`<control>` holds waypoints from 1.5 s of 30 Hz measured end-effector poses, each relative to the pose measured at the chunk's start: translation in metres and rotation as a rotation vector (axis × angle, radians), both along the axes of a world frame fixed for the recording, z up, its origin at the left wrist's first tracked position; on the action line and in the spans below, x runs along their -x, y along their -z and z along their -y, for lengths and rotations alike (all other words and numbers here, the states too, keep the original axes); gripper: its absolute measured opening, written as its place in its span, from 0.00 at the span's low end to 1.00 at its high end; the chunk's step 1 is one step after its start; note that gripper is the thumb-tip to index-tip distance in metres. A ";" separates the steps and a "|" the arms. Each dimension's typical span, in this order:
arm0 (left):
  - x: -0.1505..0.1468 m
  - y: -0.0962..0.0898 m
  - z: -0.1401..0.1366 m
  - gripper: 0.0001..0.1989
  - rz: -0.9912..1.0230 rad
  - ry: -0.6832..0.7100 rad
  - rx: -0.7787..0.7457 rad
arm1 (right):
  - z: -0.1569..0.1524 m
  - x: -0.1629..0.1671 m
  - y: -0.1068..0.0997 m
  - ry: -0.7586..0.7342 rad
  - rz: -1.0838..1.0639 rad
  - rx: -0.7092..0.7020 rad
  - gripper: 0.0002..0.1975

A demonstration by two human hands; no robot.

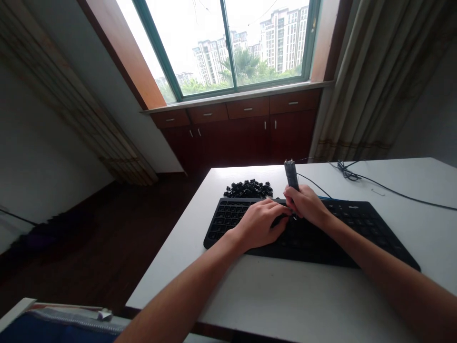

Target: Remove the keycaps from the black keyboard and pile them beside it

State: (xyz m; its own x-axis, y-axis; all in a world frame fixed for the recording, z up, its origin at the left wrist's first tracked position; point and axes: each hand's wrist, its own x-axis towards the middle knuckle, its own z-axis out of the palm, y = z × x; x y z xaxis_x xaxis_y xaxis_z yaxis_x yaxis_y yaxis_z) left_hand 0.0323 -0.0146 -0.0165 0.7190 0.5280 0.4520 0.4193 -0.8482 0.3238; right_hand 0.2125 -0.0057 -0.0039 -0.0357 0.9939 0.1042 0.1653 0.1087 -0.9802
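A black keyboard (271,250) lies on a white table, with its left-hand rows showing bare square sockets without caps. My right hand (305,202) is closed around a thick dark grey handled tool (291,175), held upright over the middle of the keyboard. Small metallic bits show at the tool's top end, and a thin shiny piece is visible near its lower end. My left hand (262,221) rests on the keyboard left of the tool, fingers stretched and thumb apart, their tips close to the tool's lower end. Anything under those fingertips is hidden.
Behind the keyboard's left part sits a heap of loose black keycaps (249,188). A black cable (352,172) lies coiled at the back right, near a small bent wire (377,192). The white table (178,267) ends at the left, above a dark floor.
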 end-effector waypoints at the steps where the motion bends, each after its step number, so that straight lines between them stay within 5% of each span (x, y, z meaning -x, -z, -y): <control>1: 0.000 0.001 0.000 0.10 0.001 -0.002 -0.004 | 0.003 -0.001 0.000 -0.003 0.000 -0.003 0.17; 25: -0.002 -0.002 0.002 0.09 -0.029 0.026 -0.009 | 0.016 -0.009 0.006 0.012 0.290 -0.197 0.17; 33: -0.001 -0.002 0.002 0.09 -0.024 0.033 -0.003 | 0.010 -0.016 0.009 -0.130 0.224 -0.179 0.17; 45: -0.003 -0.002 0.007 0.10 0.095 -0.060 0.124 | 0.014 -0.019 0.005 -0.227 0.332 -0.362 0.10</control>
